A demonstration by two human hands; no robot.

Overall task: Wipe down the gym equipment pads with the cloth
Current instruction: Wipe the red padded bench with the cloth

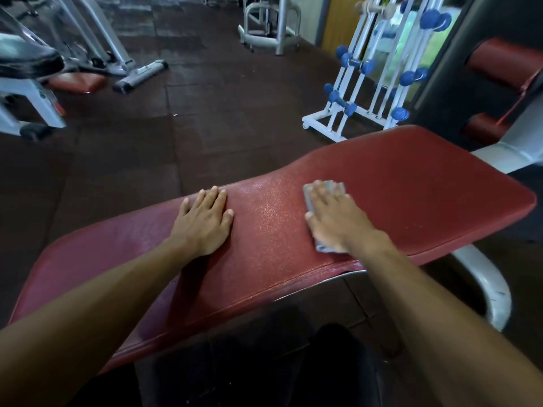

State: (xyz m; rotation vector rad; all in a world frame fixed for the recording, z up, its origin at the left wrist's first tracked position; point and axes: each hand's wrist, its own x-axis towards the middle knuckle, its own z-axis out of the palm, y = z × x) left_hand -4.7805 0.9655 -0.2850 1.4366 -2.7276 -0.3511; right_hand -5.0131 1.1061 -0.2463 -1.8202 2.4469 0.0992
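A long red bench pad [411, 183] stretches across the view from lower left to upper right, with a damp sheen near its middle. My left hand [204, 220] lies flat on the pad near its far edge, fingers spread, holding nothing. To its right, my right hand [332, 215] presses flat on a grey cloth [335, 186] that lies on the pad. The cloth shows past my fingertips and under my wrist; its middle is hidden by the hand.
A white rack of blue dumbbells [367, 83] stands behind the bench at the right. Red roller pads [499, 63] on a black machine sit at the far right. Grey machine frames and a small red pad [78, 82] stand at the left. Dark rubber floor lies between.
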